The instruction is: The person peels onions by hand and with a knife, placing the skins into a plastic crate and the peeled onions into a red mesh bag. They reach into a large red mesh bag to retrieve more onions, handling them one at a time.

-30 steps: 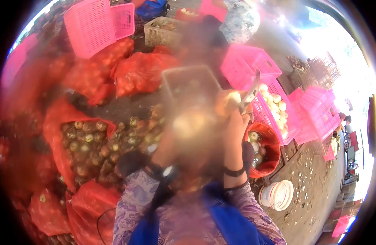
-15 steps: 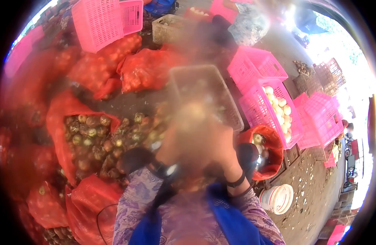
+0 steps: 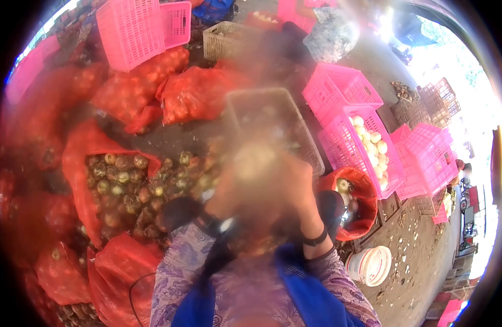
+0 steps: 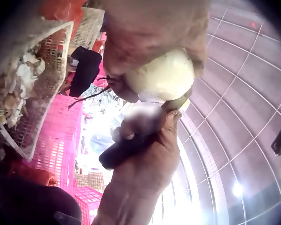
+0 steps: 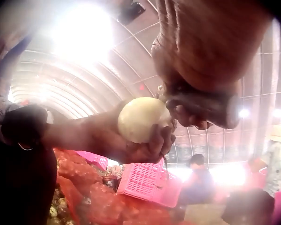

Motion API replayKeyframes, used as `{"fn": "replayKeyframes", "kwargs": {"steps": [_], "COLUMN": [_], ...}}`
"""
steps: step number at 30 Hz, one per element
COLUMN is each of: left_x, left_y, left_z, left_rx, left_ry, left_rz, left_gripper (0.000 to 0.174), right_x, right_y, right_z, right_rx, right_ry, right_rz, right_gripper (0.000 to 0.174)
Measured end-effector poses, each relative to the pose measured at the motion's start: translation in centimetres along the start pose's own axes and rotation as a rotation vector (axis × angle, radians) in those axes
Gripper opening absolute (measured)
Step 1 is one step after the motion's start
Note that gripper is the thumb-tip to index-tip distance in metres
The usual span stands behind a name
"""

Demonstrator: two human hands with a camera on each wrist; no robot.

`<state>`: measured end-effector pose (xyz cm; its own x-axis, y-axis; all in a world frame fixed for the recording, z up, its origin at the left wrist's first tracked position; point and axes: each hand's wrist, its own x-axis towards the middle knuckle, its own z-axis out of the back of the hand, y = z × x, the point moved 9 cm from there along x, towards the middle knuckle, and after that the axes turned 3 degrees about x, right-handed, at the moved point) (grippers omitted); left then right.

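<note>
My left hand (image 4: 154, 33) holds a pale peeled onion (image 4: 164, 77), its fingers curled round it in the right wrist view. Close against the onion, my right hand (image 4: 140, 176) grips a dark handle (image 4: 124, 150); the blade is hard to make out. From the other side, the right wrist view shows the left hand (image 5: 147, 147) under the onion (image 5: 143, 119) and the right hand (image 5: 210, 51) round the handle (image 5: 203, 108). A smear blurs both hands in the head view, where the onion (image 3: 256, 158) looks like a pale patch between them.
Beyond the hands stands a pale crate (image 3: 311, 147). To the right are a pink crate of peeled onions (image 3: 346, 144), a red-lined container (image 3: 365, 223) and a white bucket (image 3: 365, 266). Unpeeled onions (image 3: 117, 188) and red net sacks (image 3: 191, 98) lie at the left.
My right hand, raised at the right with a blade showing a second ago, has come in beside the left hand at the onion. Over the last half second both hands have barely moved.
</note>
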<state>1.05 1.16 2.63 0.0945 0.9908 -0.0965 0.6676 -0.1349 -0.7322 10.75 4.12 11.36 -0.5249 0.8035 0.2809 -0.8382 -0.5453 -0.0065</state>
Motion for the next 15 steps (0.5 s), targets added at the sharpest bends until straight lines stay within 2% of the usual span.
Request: {"fn": "replayKeyframes", "kwargs": {"steps": [2, 3, 4, 5, 6, 8, 9, 10, 11, 12, 13, 14, 15], "left_x": [0.0, 0.0, 0.2, 0.3, 0.5, 3.0, 3.8, 3.0, 1.9, 1.0, 1.0, 1.1, 1.0], "left_y": [0.0, 0.0, 0.1, -0.7, -1.2, 2.4, 3.4, 2.0, 0.6, 0.3, -0.2, -1.6, -2.8], "left_z": [0.1, 0.2, 0.2, -0.1, -0.3, 4.2, 5.7, 4.4, 2.7, 2.1, 2.2, 1.7, 0.9], "left_rx": [0.001, 0.002, 0.005, 0.019, 0.032, 0.015, -0.008, -0.008, -0.078, -0.150, -0.154, 0.010, 0.176], "left_ry": [-0.009, -0.018, -0.017, 0.038, 0.093, 0.082, 0.067, 0.070, -0.024, -0.121, -0.127, -0.062, 0.007], "left_rz": [-0.007, -0.016, -0.017, -0.131, -0.245, -0.275, -0.306, -0.307, -0.159, -0.013, -0.017, -0.121, -0.222], "left_gripper": [0.065, 0.065, 0.065, 0.065, 0.066, 0.065, 0.064, 0.064, 0.065, 0.065, 0.065, 0.066, 0.067], "right_x": [-0.5, -0.6, -0.7, -0.7, -0.8, -0.4, -0.6, -0.8, -1.0, -1.3, -1.4, -1.5, -1.5], "right_y": [-0.8, -0.8, -1.0, -1.2, -1.5, -1.6, -2.1, -2.5, -2.7, -2.8, -2.8, -2.6, -2.6], "right_z": [0.0, 0.1, 1.0, 2.2, 2.9, 5.2, 4.5, 4.1, 4.4, 4.5, 3.7, 2.8, 2.3], "right_rx": [0.568, 0.570, 0.579, 0.586, 0.585, 0.515, 0.513, 0.478, 0.443, 0.443, 0.530, 0.616, 0.617], "right_ry": [0.039, 0.035, -0.056, -0.148, -0.153, -0.111, -0.115, -0.234, -0.350, -0.344, -0.245, -0.147, -0.146], "right_rz": [-0.076, -0.076, -0.063, -0.051, -0.052, -0.066, -0.068, -0.027, 0.020, 0.029, 0.034, 0.036, 0.038], "right_gripper": [0.033, 0.033, 0.035, 0.036, 0.036, 0.040, 0.040, 0.041, 0.042, 0.042, 0.042, 0.042, 0.042]}}
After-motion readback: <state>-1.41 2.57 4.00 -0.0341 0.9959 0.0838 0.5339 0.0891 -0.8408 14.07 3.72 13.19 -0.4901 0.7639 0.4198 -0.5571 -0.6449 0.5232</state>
